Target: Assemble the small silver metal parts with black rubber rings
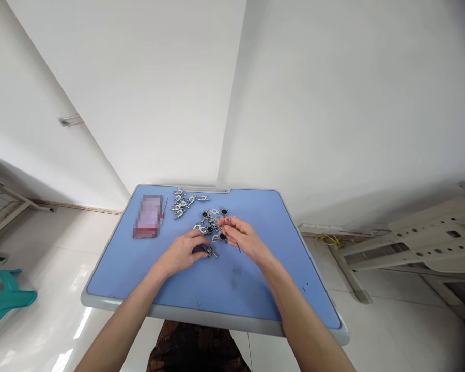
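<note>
On the blue tabletop [201, 287] lie several small silvery metal parts, some with round black pieces. My left hand [184, 252] rests low over the table, its thumb and fingers closed at a metal part with a black disc [210, 251]. My right hand [242, 237] is pinched just above the loose parts [211, 219], and a thin dark rod points down from beneath it; what its fingertips hold is too small to make out. Farther back sits a second cluster of metal parts [180, 204].
A blurred purple and red flat item [148, 217] lies at the table's left, beside a thin screwdriver-like tool [164, 208] with a red end. A green stool [10, 297] stands on the floor at left. Grey-beige metal frames [403, 248] and a yellow cable [327, 242] are at right.
</note>
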Demonstrator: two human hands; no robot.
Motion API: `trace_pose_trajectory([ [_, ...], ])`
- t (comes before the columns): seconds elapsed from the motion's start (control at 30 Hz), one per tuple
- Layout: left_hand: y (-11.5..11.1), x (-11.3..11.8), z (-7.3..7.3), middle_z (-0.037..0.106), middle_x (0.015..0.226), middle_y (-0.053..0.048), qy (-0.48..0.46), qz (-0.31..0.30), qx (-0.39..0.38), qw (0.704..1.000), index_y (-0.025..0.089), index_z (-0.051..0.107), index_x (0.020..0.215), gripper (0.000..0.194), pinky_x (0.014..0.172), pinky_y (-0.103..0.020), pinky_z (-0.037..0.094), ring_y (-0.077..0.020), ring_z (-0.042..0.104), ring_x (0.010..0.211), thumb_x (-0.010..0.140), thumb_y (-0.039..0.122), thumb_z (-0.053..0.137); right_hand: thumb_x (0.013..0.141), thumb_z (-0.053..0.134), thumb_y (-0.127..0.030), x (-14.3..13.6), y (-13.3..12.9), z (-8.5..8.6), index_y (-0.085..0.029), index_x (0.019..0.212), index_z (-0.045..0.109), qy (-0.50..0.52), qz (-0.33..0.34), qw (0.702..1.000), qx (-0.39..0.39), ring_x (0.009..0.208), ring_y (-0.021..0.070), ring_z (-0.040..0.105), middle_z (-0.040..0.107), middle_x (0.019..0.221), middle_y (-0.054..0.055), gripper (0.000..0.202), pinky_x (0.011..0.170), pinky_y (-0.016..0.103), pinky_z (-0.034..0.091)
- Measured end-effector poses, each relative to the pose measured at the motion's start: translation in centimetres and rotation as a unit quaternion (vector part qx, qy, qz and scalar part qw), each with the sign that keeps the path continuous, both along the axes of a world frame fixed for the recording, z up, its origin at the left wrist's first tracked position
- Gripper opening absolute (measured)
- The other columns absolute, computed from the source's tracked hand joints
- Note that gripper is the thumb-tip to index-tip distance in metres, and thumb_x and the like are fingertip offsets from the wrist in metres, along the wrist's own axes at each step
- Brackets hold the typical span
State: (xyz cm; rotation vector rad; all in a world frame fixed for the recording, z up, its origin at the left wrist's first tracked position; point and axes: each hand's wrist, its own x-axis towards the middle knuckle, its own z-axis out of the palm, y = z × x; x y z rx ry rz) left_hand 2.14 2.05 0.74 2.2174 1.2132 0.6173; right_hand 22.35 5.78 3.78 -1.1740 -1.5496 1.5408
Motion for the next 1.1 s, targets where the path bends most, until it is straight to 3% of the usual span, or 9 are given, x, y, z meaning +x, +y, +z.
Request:
trace_pose_trajectory([
  [0.1,0.0,0.2,-0.1,0.062,0.105,-0.005,0.006,-0.020,0.014,1.000,0.023,0.065,0.106,0.021,0.092,-0.032,0.045,-0.0198,0.056,0.103,0.086,0.023,0.059,0.082,0.050,-0.048,-0.1,-0.2,0.4,-0.017,0.084,0.060,0.019,0.000,1.000,0.012,0.058,0.0106,0.046,0.050,0.068,-0.002,0.032,0.057,0.025,0.039],
  [0.2,0.0,0.4,-0.2,0.062,0.102,-0.004,0.008,-0.021,0.013,1.000,0.023,0.066,0.103,0.018,0.090,-0.031,0.045,-0.0192,0.056,0.100,0.087,0.023,0.057,0.084,0.048,-0.052,-0.1,-0.2,0.6,-0.017,0.079,0.064,-0.023,-0.014,0.998,0.049,0.068,0.0139,0.050,0.055,0.071,0.001,0.039,0.065,0.026,0.042],
  [0.33,0.2,0.4,-0.2,0.063,0.097,-0.004,0.010,-0.008,0.011,1.000,0.022,0.067,0.100,0.016,0.087,-0.030,0.045,-0.0187,0.057,0.096,0.087,0.023,0.058,0.086,0.043,-0.056,0.0,-0.1,0.2,-0.021,0.078,0.062,-0.084,-0.037,0.994,0.059,0.052,0.0126,0.047,0.048,0.056,-0.003,0.040,0.054,0.026,0.040],
  [0.43,0.3,0.3,-0.3,0.063,0.095,-0.003,0.015,-0.004,0.016,1.000,0.021,0.067,0.098,0.014,0.086,-0.030,0.045,-0.0185,0.058,0.094,0.086,0.022,0.059,0.085,0.045,-0.058,-0.3,-0.2,0.0,-0.021,0.080,0.057,-0.055,-0.025,0.998,0.022,0.044,0.0129,0.049,0.048,0.049,-0.005,0.039,0.050,0.027,0.044],
  [0.57,0.4,0.1,-0.4,0.064,0.093,-0.003,0.023,-0.001,0.028,0.999,0.021,0.067,0.097,0.013,0.086,-0.031,0.044,-0.0185,0.057,0.092,0.085,0.021,0.060,0.080,0.052,-0.058,-0.9,-0.5,-0.1,-0.020,0.075,0.054,-0.017,-0.004,1.000,0.003,0.053,0.0152,0.061,0.058,0.055,-0.002,0.039,0.057,0.030,0.052],
  [0.9,0.3,0.1,-0.3,0.063,0.093,-0.003,0.020,-0.004,0.025,0.999,0.022,0.068,0.100,0.016,0.085,-0.030,0.044,-0.0182,0.057,0.091,0.088,0.023,0.057,0.084,0.051,-0.054,-1.0,-0.5,-1.2,-0.018,0.080,0.057,-0.030,0.028,0.999,0.036,0.059,0.0159,0.064,0.062,0.061,0.000,0.037,0.063,0.030,0.054],
  [1.1,0.3,0.2,-0.3,0.063,0.094,-0.004,0.017,-0.003,0.015,1.000,0.023,0.068,0.101,0.017,0.085,-0.031,0.045,-0.0189,0.057,0.093,0.087,0.024,0.057,0.085,0.050,-0.052,-0.9,-0.5,-1.0,-0.019,0.077,0.057,-0.041,0.021,0.998,0.040,0.061,0.0168,0.064,0.061,0.061,0.000,0.035,0.064,0.031,0.054],
])
